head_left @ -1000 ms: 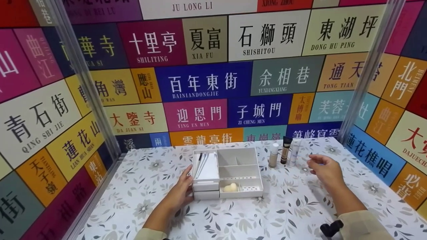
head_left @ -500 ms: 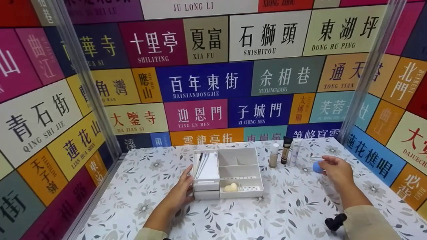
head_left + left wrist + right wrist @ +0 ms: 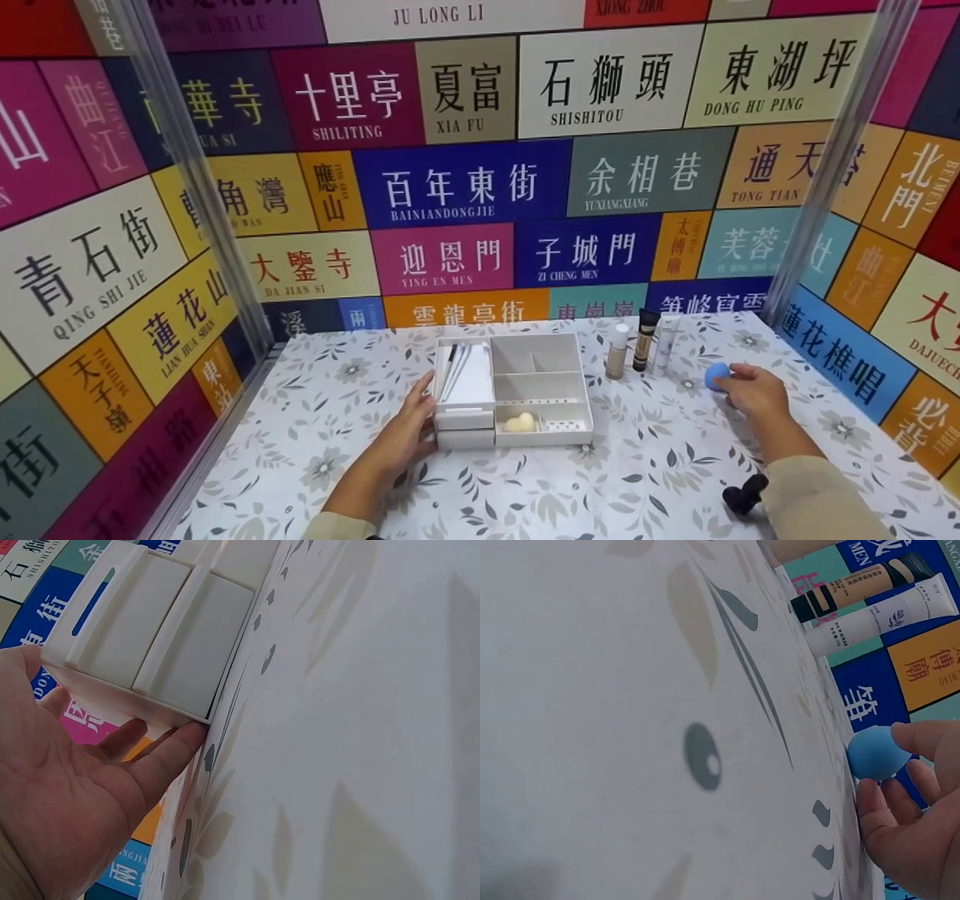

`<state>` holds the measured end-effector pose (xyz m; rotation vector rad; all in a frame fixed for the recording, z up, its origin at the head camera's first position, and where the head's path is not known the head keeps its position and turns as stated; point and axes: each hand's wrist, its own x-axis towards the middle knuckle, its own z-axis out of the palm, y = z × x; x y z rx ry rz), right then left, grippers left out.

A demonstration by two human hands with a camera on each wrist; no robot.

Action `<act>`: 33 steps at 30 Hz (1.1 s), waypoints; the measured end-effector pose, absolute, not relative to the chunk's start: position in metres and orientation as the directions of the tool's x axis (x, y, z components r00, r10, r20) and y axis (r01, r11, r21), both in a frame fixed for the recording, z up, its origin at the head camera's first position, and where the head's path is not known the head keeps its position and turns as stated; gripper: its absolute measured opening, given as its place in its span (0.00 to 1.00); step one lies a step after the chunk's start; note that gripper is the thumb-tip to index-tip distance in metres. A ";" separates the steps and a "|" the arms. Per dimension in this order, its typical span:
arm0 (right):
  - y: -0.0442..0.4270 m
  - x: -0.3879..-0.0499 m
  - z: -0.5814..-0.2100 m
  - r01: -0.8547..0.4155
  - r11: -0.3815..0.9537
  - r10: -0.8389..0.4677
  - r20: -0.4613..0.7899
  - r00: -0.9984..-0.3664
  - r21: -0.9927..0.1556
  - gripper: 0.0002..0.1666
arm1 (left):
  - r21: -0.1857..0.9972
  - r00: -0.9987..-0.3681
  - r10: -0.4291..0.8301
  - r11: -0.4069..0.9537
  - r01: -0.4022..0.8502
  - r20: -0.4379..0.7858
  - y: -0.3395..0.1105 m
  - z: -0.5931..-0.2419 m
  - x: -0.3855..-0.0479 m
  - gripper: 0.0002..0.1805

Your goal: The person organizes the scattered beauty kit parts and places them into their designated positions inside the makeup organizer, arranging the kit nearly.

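My left hand [image 3: 409, 420] rests against the left side of a white desktop organizer [image 3: 541, 439], its fingers fairly straight. In the left wrist view, the fingertips [image 3: 196, 733] touch the lower side edge near two drawer fronts [image 3: 196, 645]. To the right, my right hand [image 3: 761, 401] pinches a small rounded blue makeup sponge [image 3: 718, 376] at the tabletop. The right wrist view shows thumb and fingers around the sponge [image 3: 877, 753], which appears to touch the cloth.
Left of the sponge stand a foundation bottle [image 3: 615, 356], a black-and-tan tube [image 3: 643, 345] and a white tube [image 3: 665, 345]. The organizer holds slim brushes [image 3: 452, 367] and a cream-coloured puff [image 3: 519, 423]. Printed wall panels [image 3: 457, 187] rise behind the floral tablecloth [image 3: 360, 375].
My right hand has shifted slightly right and lower. The blue sponge, almost hidden by the hand at first, now shows clearly in its fingertips. My left hand and the organizer have stayed put.
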<state>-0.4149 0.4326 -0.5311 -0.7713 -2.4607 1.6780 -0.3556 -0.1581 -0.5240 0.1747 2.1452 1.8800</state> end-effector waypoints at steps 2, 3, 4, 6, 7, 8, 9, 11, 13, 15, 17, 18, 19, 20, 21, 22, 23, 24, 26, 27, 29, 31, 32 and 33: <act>0.433 -0.416 -0.532 0.366 0.297 0.428 -0.219 -0.877 -0.882 0.42 | 0.986 -0.951 0.279 0.140 -0.093 -0.129 -0.158 -0.524 -0.356 0.33; 0.433 -0.417 -0.532 0.363 0.305 0.425 -0.215 -0.879 -0.881 0.42 | 0.986 -0.951 0.280 0.138 -0.093 -0.128 -0.158 -0.524 -0.356 0.33; 0.433 -0.417 -0.532 0.357 0.316 0.422 -0.206 -0.883 -0.879 0.42 | 0.987 -0.951 0.281 0.135 -0.092 -0.127 -0.158 -0.524 -0.356 0.33; 0.433 -0.418 -0.532 0.352 0.342 0.423 -0.191 -0.886 -0.871 0.41 | 0.987 -0.951 0.283 0.130 -0.092 -0.126 -0.158 -0.524 -0.356 0.33; 0.433 -0.418 -0.532 0.351 0.353 0.427 -0.185 -0.885 -0.867 0.40 | 0.987 -0.951 0.283 0.128 -0.092 -0.126 -0.158 -0.524 -0.356 0.33; 0.433 -0.418 -0.532 0.349 0.363 0.431 -0.176 -0.885 -0.864 0.40 | 0.987 -0.951 0.282 0.128 -0.093 -0.126 -0.158 -0.524 -0.355 0.33; 0.432 -0.417 -0.532 0.347 0.373 0.435 -0.168 -0.885 -0.861 0.39 | 0.987 -0.951 0.282 0.128 -0.092 -0.125 -0.158 -0.524 -0.355 0.33; 0.432 -0.416 -0.532 0.344 0.382 0.439 -0.159 -0.884 -0.858 0.38 | 0.988 -0.951 0.286 0.125 -0.087 -0.120 -0.157 -0.523 -0.354 0.33; 0.430 -0.414 -0.531 0.334 0.366 0.437 -0.156 -0.886 -0.869 0.38 | 0.990 -0.949 0.296 0.119 -0.079 -0.111 -0.157 -0.523 -0.353 0.34; 0.428 -0.411 -0.529 0.327 0.362 0.433 -0.154 -0.888 -0.873 0.38 | 0.991 -0.947 0.305 0.115 -0.070 -0.103 -0.157 -0.522 -0.353 0.35; 0.425 -0.408 -0.527 0.312 0.348 0.423 -0.149 -0.894 -0.884 0.38 | 0.992 -0.945 0.315 0.113 -0.060 -0.093 -0.157 -0.523 -0.353 0.35; 0.423 -0.407 -0.526 0.305 0.343 0.419 -0.146 -0.896 -0.888 0.38 | 0.991 -0.945 0.312 0.114 -0.064 -0.097 -0.157 -0.522 -0.353 0.35; 0.420 -0.406 -0.525 0.301 0.335 0.414 -0.148 -0.898 -0.893 0.39 | 0.991 -0.946 0.309 0.116 -0.066 -0.099 -0.157 -0.522 -0.353 0.35; 0.417 -0.404 -0.524 0.298 0.323 0.408 -0.152 -0.900 -0.898 0.39 | 0.991 -0.946 0.307 0.117 -0.069 -0.102 -0.157 -0.522 -0.353 0.35; 0.414 -0.404 -0.523 0.292 0.308 0.402 -0.154 -0.902 -0.906 0.40 | 0.991 -0.947 0.306 0.117 -0.068 -0.101 -0.157 -0.523 -0.353 0.35; 0.411 -0.403 -0.522 0.287 0.293 0.397 -0.157 -0.904 -0.912 0.40 | 0.991 -0.947 0.305 0.116 -0.069 -0.102 -0.157 -0.523 -0.353 0.35; 0.408 -0.403 -0.521 0.280 0.280 0.391 -0.158 -0.907 -0.918 0.40 | 0.991 -0.947 0.305 0.115 -0.070 -0.102 -0.157 -0.523 -0.354 0.35; 0.404 -0.402 -0.520 0.276 0.271 0.385 -0.159 -0.909 -0.922 0.40 | 0.991 -0.947 0.304 0.113 -0.074 -0.105 -0.157 -0.523 -0.354 0.34; 0.398 -0.401 -0.518 0.263 0.261 0.374 -0.155 -0.915 -0.929 0.40 | 0.991 -0.946 0.307 0.110 -0.072 -0.103 -0.157 -0.524 -0.354 0.34; 0.395 -0.400 -0.518 0.254 0.265 0.369 -0.145 -0.918 -0.930 0.40 | 0.991 -0.946 0.308 0.112 -0.071 -0.103 -0.157 -0.524 -0.354 0.35; 0.389 -0.399 -0.516 0.238 0.262 0.357 -0.136 -0.924 -0.935 0.39 | 0.991 -0.946 0.307 0.113 -0.074 -0.106 -0.157 -0.524 -0.354 0.34; 0.383 -0.397 -0.515 0.222 0.256 0.346 -0.125 -0.930 -0.941 0.38 | 0.990 -0.946 0.304 0.116 -0.078 -0.110 -0.157 -0.524 -0.354 0.34; 0.381 -0.396 -0.514 0.213 0.254 0.340 -0.119 -0.933 -0.943 0.38 | 0.990 -0.947 0.302 0.121 -0.079 -0.112 -0.157 -0.524 -0.354 0.34; 0.378 -0.395 -0.513 0.203 0.253 0.334 -0.112 -0.936 -0.946 0.38 | 0.989 -0.947 0.302 0.123 -0.079 -0.113 -0.157 -0.524 -0.354 0.34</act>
